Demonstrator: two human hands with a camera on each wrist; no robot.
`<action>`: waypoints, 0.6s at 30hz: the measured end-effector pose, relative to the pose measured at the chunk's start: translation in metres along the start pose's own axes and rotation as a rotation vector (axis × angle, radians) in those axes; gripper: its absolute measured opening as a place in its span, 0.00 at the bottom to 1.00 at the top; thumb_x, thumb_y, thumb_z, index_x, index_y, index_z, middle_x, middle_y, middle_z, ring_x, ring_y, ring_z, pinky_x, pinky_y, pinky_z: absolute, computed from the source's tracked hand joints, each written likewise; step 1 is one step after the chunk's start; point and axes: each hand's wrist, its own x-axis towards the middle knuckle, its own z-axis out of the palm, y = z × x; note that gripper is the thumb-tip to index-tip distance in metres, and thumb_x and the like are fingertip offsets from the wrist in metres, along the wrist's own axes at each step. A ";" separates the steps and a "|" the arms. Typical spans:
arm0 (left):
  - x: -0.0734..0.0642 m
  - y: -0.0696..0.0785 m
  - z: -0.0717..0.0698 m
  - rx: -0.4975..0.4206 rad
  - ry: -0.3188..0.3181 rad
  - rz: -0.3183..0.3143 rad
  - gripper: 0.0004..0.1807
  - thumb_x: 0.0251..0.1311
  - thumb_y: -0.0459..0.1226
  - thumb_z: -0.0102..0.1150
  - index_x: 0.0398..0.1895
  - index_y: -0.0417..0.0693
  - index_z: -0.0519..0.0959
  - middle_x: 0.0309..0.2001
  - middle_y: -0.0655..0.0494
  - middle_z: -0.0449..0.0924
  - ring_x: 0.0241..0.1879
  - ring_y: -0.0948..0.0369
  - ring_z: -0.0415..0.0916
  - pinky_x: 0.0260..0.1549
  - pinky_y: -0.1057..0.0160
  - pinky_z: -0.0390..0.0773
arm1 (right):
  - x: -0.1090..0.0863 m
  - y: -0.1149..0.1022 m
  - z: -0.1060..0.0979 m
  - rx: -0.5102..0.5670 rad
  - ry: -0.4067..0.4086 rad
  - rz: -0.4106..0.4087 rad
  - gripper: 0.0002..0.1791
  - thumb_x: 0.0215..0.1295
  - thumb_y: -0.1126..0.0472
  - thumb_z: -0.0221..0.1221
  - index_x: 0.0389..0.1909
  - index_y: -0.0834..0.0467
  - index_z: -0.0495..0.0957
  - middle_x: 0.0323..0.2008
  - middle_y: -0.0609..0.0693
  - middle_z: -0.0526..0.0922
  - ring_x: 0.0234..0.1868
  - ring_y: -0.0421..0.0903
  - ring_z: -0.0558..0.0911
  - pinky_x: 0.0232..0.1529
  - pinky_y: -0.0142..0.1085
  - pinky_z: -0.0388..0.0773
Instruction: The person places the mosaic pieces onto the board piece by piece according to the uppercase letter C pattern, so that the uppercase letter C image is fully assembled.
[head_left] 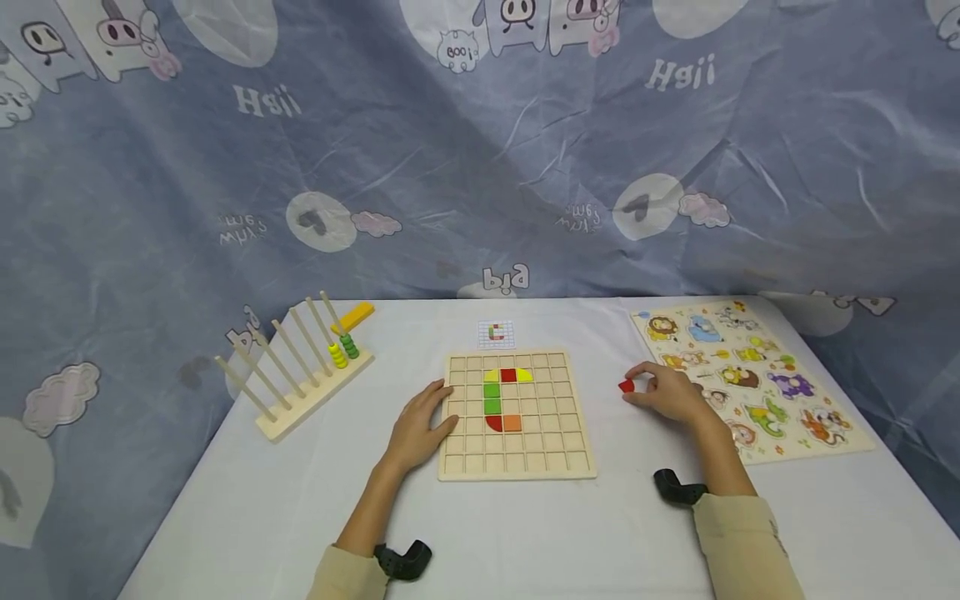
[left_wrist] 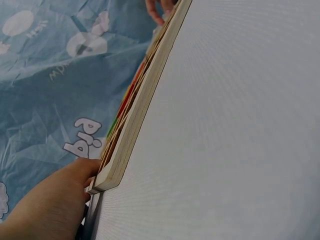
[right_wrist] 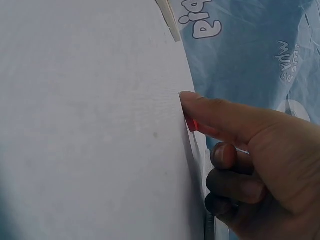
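A square wooden grid board (head_left: 555, 467) lies on the table, with red, yellow, green and orange tiles set in its upper left part. At its left edge rests my left hand (head_left: 417, 425), thumb and fingertips on the rim; the left wrist view shows this hand (left_wrist: 55, 200) against the board's side (left_wrist: 142, 107). To the right of the board, my right hand (head_left: 671, 393) pinches a small red block (head_left: 626, 386) between thumb and index finger. In the right wrist view the block (right_wrist: 191, 124) is mostly hidden behind the thumb.
A small pattern card (head_left: 497, 334) lies behind the board. On the left stands a wooden peg rack (head_left: 315, 396) with yellow and green beads, a yellow-orange bar (head_left: 354, 317) behind it. An animal puzzle board (head_left: 813, 446) lies on the right, partly beneath my right hand and forearm.
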 end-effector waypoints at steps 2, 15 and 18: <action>0.000 0.000 0.001 0.000 0.008 0.007 0.29 0.60 0.48 0.56 0.63 0.49 0.68 0.67 0.52 0.60 0.65 0.52 0.56 0.61 0.48 0.57 | -0.001 0.001 0.000 0.005 -0.005 0.002 0.23 0.50 0.49 0.67 0.43 0.57 0.76 0.15 0.46 0.68 0.16 0.43 0.65 0.24 0.38 0.56; 0.000 0.000 0.001 0.016 0.027 0.032 0.28 0.60 0.48 0.55 0.63 0.48 0.68 0.66 0.51 0.61 0.65 0.52 0.57 0.60 0.47 0.59 | -0.005 0.002 -0.003 0.051 -0.029 0.010 0.18 0.51 0.52 0.68 0.39 0.57 0.78 0.16 0.48 0.67 0.15 0.43 0.64 0.16 0.32 0.59; -0.001 0.000 0.001 0.010 0.023 0.030 0.29 0.60 0.48 0.55 0.63 0.48 0.68 0.66 0.51 0.60 0.65 0.52 0.57 0.60 0.47 0.58 | -0.006 0.003 -0.001 0.049 -0.022 -0.008 0.17 0.51 0.52 0.68 0.39 0.55 0.79 0.15 0.47 0.67 0.15 0.43 0.64 0.17 0.33 0.58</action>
